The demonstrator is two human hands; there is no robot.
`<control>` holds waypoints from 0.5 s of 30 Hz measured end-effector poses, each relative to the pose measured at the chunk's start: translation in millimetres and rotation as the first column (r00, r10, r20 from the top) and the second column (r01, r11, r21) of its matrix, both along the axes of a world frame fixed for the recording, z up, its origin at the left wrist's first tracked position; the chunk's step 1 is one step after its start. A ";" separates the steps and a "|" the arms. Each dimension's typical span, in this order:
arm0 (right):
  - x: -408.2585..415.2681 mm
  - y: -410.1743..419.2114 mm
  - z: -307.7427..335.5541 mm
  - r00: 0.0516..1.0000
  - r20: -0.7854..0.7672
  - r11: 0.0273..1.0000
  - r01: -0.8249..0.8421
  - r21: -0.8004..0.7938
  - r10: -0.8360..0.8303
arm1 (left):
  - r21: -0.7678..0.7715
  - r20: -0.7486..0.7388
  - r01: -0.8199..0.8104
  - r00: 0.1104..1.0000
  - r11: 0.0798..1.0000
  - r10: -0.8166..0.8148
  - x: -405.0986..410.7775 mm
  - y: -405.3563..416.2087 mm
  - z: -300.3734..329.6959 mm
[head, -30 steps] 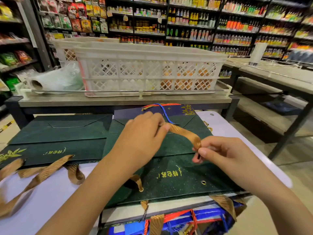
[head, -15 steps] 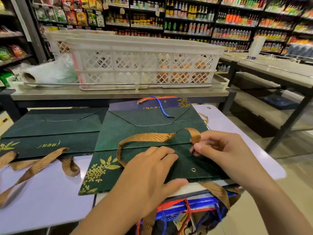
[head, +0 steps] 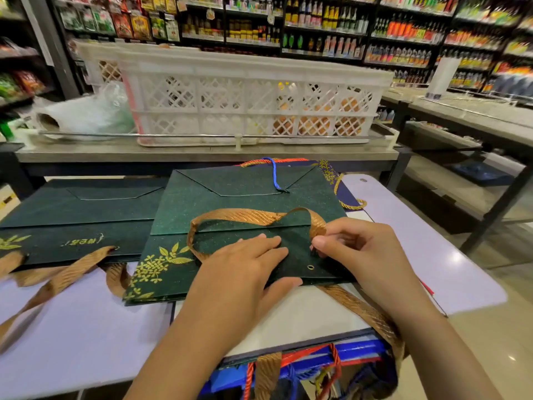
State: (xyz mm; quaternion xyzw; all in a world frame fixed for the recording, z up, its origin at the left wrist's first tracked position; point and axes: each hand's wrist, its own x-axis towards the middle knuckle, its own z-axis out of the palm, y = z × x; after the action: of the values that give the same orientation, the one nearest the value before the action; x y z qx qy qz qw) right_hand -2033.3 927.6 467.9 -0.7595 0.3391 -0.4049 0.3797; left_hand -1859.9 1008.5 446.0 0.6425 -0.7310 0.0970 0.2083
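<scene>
A flat dark green paper gift bag (head: 248,197) with gold leaf print lies on a white table (head: 427,255). Its gold ribbon handle (head: 248,216) loops across the bag. My left hand (head: 245,272) rests on the bag's near part, fingers flat on top and thumb at its near edge. My right hand (head: 354,249) pinches the ribbon's right end just above a metal eyelet (head: 310,267).
A second flat green bag (head: 86,215) with loose gold ribbons lies to the left. A navy bag with a blue cord (head: 274,174) sits under the far edge. Behind stands a white lattice crate (head: 248,96) on a counter. More bags hang below the table's near edge (head: 305,368).
My left hand let go of the ribbon, swung down and now lies on the bag's near part. The ribbon dropped into a loop on the bag. My right hand kept its pinch on the ribbon end.
</scene>
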 end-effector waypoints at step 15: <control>-1.8 4.3 -1.7 0.997 -0.072 0.999 -0.037 -0.005 0.036 | -0.233 0.081 -0.032 0.995 0.972 0.052 -4.7 0.3 -1.0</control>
State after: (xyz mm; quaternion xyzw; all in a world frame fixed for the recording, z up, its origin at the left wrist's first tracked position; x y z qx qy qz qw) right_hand -2035.1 931.9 466.2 -0.7808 0.3374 -0.3713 0.3723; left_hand -1864.5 1008.9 445.0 0.6245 -0.7093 0.2135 0.2476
